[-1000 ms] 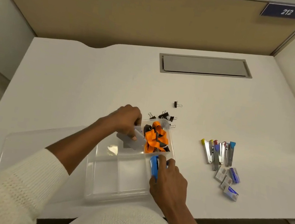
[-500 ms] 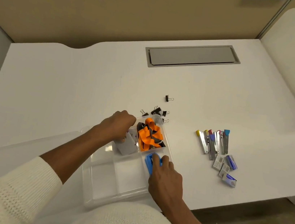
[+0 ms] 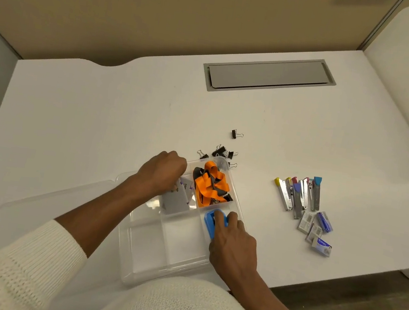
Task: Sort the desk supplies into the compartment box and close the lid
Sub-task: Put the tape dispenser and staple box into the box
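The task looks to be about half done. The clear compartment box point(image 3: 175, 240) stands on the white worktop point(image 3: 98, 119) just in front of the person, and its lid point(image 3: 60, 203) lies open to the left of it. The far right compartment is already full with orange and grey lanyards point(image 3: 211, 184). The left hand point(image 3: 161, 173) is inside the far left compartment, its grip closed around some grey cards point(image 3: 177, 199) which it presses down there. The right hand point(image 3: 234, 243) rests on a blue item point(image 3: 210, 224), perhaps a small stapler, in the narrow compartment on the right side; the fingers lie on top of it, but I cannot tell if they really clamp it. The near compartments of the box appear empty. Several things wait outside on the worktop: a group of black binder clips point(image 3: 220, 153) just behind the box, one single binder clip point(image 3: 235, 134) a little farther away, a row of staple removers with coloured tips point(image 3: 297, 194) to the right, and small staple packets point(image 3: 315, 230) beside them. So, in my judgement, these three kinds of supplies must go in, and after that the lid must be closed.
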Available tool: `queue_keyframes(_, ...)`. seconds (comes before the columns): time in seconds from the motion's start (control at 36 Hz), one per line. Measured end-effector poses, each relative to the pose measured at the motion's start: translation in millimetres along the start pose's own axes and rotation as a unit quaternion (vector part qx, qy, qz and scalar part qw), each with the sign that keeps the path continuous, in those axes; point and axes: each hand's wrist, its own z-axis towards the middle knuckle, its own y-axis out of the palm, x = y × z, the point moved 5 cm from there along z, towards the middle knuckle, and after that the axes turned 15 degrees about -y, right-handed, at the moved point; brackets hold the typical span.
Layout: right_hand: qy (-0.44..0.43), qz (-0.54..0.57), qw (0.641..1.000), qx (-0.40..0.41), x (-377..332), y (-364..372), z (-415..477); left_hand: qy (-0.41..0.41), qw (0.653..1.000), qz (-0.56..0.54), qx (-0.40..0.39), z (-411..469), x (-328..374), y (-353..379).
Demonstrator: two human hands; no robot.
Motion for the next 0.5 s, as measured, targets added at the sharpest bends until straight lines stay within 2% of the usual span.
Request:
queue_keyframes(0.14,0.0,0.004,1.0,-0.002,1,2,0,0.009,0.999,0.039,-0.023,8,5,-4)
queue_keyframes(0.28,-0.002,-0.003,1.0,-0.008,2,5,1,0.034,0.995,0.09,0.02,10,8,-5)
queue_keyframes(0.39,-0.002,-0.007,1.0,-0.01,1,6,3,0.089,0.992,0.082,0.029,12,19,9)
queue_keyframes(0.5,-0.003,-0.006,1.0,-0.013,1,5,4,0.078,0.993,0.082,0.033,17,18,23)
